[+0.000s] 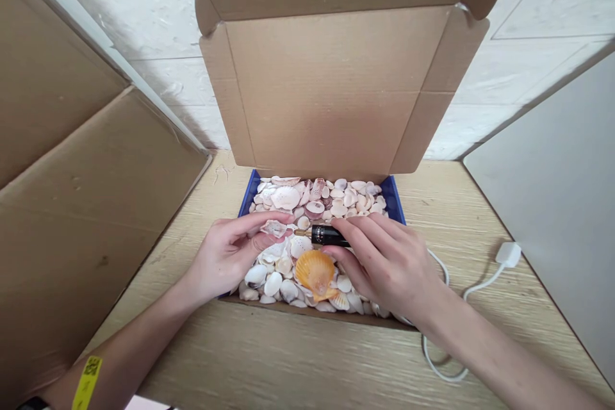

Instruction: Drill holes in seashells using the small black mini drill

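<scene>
Between the thumb and fingers of my left hand [230, 253] is a small pale seashell [273, 228], held above the box. My right hand [391, 262] grips a black rotary tool [329, 236] whose thin brass-coloured tip points left at the shell. Whether the tip touches the shell I cannot tell. Beneath both hands, the cardboard box [396, 200] with blue side walls is full of white, cream and pinkish shells [288, 291]. A large orange scallop shell [314, 271] lies on top of them, just below the tool.
The box's brown lid [331, 90] stands up at the back, against a white brick-patterned wall [158, 25]. A white cable [485, 285] with a plug [509, 254] curls on the wooden table [269, 352] at right. Cardboard [86, 218] rises on the left, a grey panel [557, 173] on the right.
</scene>
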Action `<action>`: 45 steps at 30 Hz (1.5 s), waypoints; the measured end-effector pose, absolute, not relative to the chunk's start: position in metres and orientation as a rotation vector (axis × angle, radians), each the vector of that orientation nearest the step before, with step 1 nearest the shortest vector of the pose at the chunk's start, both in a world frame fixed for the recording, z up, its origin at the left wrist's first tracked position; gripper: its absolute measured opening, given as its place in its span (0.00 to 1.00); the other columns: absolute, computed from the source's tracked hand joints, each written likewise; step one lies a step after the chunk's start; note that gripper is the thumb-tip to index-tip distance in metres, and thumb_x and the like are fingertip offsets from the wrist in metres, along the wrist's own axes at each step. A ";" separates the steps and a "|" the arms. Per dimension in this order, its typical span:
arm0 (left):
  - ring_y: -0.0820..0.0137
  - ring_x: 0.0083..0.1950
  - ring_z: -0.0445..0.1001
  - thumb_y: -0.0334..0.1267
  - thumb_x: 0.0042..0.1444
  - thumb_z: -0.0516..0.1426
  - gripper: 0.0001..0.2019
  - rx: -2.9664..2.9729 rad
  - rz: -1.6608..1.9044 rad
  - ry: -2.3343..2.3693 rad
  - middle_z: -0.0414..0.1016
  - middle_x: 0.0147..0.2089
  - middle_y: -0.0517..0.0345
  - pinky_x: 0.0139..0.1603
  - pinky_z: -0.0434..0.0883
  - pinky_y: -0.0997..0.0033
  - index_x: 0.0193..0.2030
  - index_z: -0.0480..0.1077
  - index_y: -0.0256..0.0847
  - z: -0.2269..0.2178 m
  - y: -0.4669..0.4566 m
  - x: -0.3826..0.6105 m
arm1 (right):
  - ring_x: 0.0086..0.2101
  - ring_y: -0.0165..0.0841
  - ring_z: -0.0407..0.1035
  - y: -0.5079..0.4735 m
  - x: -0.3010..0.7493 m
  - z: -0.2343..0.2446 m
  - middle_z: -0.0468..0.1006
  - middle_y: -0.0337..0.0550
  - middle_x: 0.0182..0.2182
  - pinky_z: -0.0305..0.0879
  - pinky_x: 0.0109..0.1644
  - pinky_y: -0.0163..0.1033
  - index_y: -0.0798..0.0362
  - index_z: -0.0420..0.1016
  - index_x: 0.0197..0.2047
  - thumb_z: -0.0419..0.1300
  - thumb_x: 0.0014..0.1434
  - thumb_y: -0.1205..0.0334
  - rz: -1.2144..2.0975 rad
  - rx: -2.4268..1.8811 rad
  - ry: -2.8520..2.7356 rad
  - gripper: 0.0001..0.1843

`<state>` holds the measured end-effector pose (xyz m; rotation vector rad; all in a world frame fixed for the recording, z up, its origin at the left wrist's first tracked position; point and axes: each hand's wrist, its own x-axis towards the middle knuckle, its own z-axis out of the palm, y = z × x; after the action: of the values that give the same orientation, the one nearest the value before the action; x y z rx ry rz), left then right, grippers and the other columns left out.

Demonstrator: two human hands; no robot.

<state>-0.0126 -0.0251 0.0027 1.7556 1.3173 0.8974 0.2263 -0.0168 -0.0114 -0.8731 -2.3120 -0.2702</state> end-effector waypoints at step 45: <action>0.67 0.40 0.82 0.33 0.58 0.56 0.11 1.987 0.761 1.205 0.84 0.41 0.58 0.40 0.76 0.75 0.43 0.78 0.44 0.005 -0.024 -0.014 | 0.24 0.29 0.66 -0.017 0.225 -0.013 0.73 0.40 0.24 0.56 0.24 0.36 0.61 0.73 0.42 0.51 0.67 0.56 -0.190 -0.913 -2.434 0.16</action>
<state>-0.0143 -0.0244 0.0055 1.9867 1.2052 0.7609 0.2252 -0.0172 -0.0134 -0.9129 -2.4342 -0.1901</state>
